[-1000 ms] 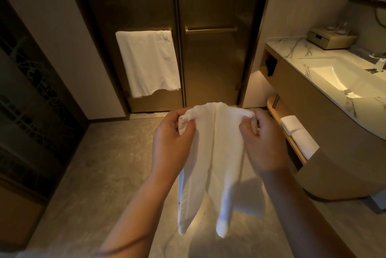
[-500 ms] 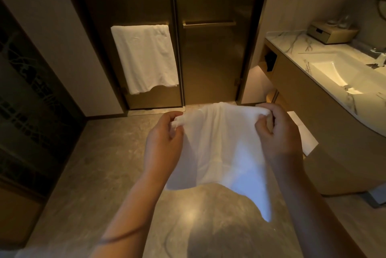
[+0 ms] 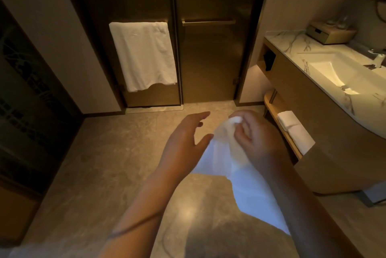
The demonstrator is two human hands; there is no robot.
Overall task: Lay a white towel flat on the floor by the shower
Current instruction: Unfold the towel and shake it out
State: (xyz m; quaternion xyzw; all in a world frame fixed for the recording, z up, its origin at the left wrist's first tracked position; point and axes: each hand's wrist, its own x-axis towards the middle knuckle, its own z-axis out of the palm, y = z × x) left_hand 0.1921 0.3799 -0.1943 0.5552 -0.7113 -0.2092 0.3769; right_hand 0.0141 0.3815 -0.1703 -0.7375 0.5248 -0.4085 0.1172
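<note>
A white towel [image 3: 242, 182] hangs in the air above the stone floor [image 3: 117, 174], bunched at its top. My right hand [image 3: 254, 138] is shut on that bunched top edge, and the cloth drapes down under my right forearm. My left hand [image 3: 186, 142] is beside the towel on its left, fingers spread, its thumb touching the cloth without gripping it. The dark glass shower doors [image 3: 208, 59] stand straight ahead beyond the hands.
Another white towel [image 3: 144, 55] hangs on the left door's bar. A curved vanity [image 3: 325, 128] with a marble top and lit sink [image 3: 338, 76] fills the right side. Folded white towels [image 3: 294, 130] lie on its low shelf. A dark patterned panel lines the left wall.
My left hand has let go of the towel's top edge and opened. The towel, spread between both hands before, now hangs bunched from my right hand alone.
</note>
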